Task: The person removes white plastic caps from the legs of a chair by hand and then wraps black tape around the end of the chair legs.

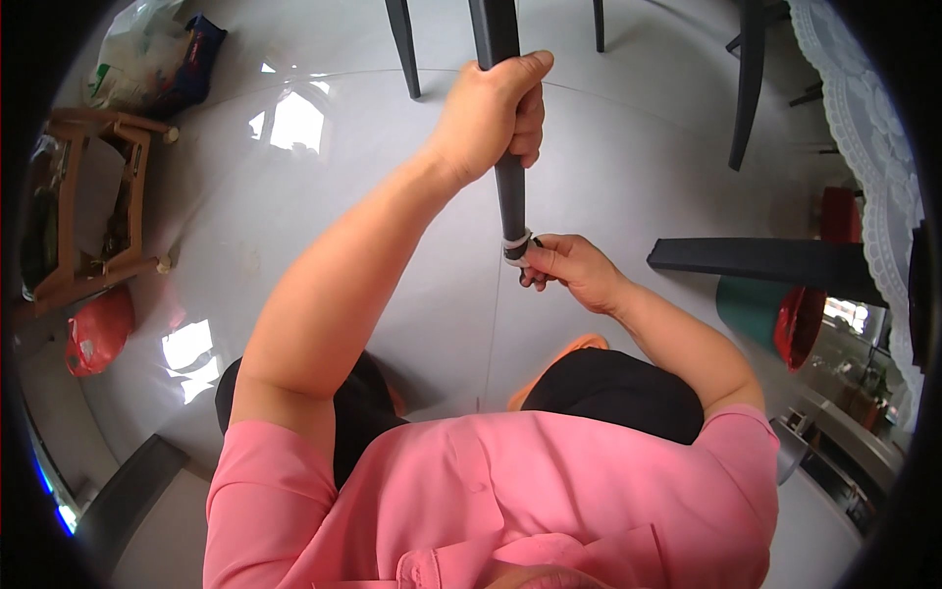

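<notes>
A dark, tapering furniture leg [508, 201], which looks like a chair leg, points toward me in the middle of the head view. My left hand [500, 110] is closed around its upper part, fingers wrapped to the right side. Around the tip of the leg sits a pale band [514, 241] with a dark piece below it. My right hand [579, 271] reaches in from the right, its thumb and fingers pinched at this tip. The fingers partly hide what they grip there.
More dark legs [402, 49] stand beyond. At right are a lace cloth [849, 98], a dark beam-like leg [765, 268], a green bin [751, 304] and a red bag [797, 329]. At left are a wooden-framed rack [67, 216], stuffed bags [147, 64] and a red plastic bag [100, 332].
</notes>
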A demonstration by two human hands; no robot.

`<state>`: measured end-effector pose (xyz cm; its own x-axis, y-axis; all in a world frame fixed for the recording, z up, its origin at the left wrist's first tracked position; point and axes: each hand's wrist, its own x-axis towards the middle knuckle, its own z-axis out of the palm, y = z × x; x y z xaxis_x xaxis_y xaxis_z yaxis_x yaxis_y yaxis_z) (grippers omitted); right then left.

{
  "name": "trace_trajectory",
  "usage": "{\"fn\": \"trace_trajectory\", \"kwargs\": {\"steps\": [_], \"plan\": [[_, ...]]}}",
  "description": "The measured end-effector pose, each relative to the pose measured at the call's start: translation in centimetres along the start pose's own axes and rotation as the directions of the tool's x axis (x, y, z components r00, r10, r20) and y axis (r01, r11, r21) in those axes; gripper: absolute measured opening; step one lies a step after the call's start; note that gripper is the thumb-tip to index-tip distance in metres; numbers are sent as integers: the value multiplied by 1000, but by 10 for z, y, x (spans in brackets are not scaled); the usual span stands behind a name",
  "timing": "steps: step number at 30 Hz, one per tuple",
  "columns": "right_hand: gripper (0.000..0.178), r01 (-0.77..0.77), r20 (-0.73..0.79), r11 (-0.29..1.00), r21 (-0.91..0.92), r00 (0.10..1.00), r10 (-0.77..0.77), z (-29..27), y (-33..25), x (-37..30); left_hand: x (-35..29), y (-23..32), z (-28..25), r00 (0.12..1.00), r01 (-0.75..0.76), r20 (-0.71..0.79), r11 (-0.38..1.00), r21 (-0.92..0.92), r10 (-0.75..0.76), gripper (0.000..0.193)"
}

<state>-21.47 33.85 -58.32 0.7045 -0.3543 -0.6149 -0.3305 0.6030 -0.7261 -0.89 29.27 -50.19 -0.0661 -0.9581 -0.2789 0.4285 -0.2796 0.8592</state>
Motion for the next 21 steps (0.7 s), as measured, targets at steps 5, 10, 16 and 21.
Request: {"fn": "trace_trajectory", "kwargs": {"steps": [5,10,16,21], "plan": [[26,94,27,973,210,994,-102,0,11,-4,3,6,4,1000,0,-16,1000,6,1,38],[25,149,96,962,228,980,-174,-9,29,7,4,7,3,998,-57,-23,998,39,58,40],[25,137,147,962,237,974,-175,-16,39,14,4,5,5,998,-53,-21,996,68,54,40],[24,66,191,934,351,971,-141,-18,46,20,-1,3,6,1000,-21,-5,999,42,21,40]]}}
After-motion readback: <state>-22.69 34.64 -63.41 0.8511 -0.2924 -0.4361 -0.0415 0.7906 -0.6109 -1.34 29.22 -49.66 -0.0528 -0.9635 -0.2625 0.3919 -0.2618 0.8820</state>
